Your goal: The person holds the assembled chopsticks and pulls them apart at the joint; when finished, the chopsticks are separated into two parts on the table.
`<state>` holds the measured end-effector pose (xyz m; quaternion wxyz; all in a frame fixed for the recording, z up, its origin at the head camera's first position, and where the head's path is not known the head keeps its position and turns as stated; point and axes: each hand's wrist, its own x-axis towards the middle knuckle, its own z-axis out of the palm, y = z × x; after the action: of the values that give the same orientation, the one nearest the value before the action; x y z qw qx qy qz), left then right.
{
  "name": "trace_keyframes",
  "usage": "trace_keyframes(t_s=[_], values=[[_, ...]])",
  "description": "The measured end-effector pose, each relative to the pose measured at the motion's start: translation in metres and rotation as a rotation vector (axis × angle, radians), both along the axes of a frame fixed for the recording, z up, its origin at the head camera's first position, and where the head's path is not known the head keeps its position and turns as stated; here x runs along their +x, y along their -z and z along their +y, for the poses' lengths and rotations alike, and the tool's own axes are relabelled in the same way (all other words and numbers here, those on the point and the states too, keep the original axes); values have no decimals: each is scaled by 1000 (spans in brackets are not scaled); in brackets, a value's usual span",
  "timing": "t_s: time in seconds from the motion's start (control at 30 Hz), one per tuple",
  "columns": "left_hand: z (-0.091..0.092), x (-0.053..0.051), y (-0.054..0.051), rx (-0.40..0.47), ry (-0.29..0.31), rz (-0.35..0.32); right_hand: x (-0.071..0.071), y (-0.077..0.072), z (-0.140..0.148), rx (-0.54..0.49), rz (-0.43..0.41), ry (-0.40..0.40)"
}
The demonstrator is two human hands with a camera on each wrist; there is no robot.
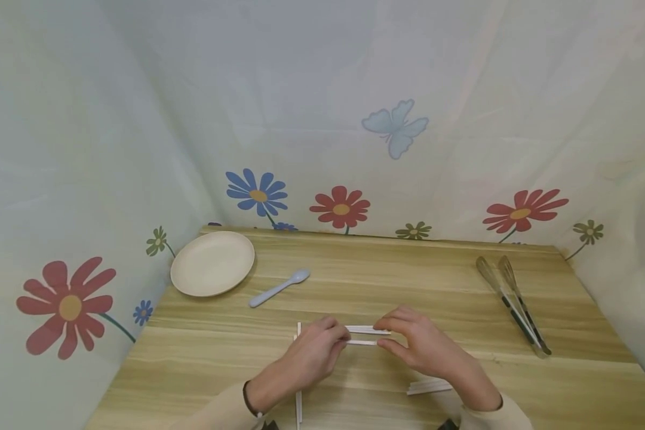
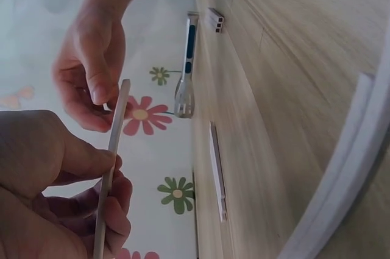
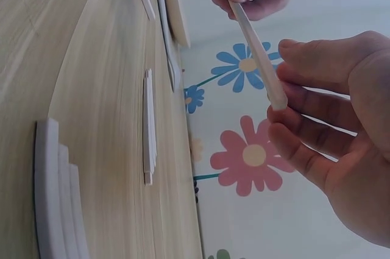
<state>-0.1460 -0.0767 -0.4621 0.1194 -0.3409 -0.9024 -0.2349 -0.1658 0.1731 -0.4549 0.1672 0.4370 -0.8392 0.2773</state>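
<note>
My left hand (image 1: 314, 350) pinches a thin white square-edged stick (image 3: 259, 55) between thumb and fingers, above the table. Beside the stick's free end is my right hand (image 1: 424, 343), its fingers extended and the thumb apart from the stick in the right wrist view. Its fingertips are at the end of the stick, perhaps touching. Below and beyond the hands, several white sticks (image 1: 361, 329) lie crosswise on the table. Other sticks (image 1: 299, 401) lie lengthwise under my left forearm, partly hidden. A small stack of sticks (image 1: 427, 387) lies beside my right wrist, partly covered by it.
A cream plate (image 1: 212, 264) stands at the table's back left corner, with a pale blue spoon (image 1: 279, 288) to its right. Metal tongs (image 1: 516, 307) with dark grips lie at the right. A flowered curtain (image 1: 301, 119) surrounds the wooden table (image 1: 398, 269).
</note>
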Motion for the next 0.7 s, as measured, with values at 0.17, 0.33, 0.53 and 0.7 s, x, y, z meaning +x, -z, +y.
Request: trace_keyframes(t_s=[0.17,0.33,0.53,0.7], values=[[2,-1,-1,4,10,13,0,0,-5,1,12,-11],[6,-2,-3,-1,22,13,0,0,-8,-6,32,-28],[5,0,-3,17,28,9,-2,1,-13,2,4,-54],[8,-1,-4,32,40,-4,0,2,-14,35,-38,-23]])
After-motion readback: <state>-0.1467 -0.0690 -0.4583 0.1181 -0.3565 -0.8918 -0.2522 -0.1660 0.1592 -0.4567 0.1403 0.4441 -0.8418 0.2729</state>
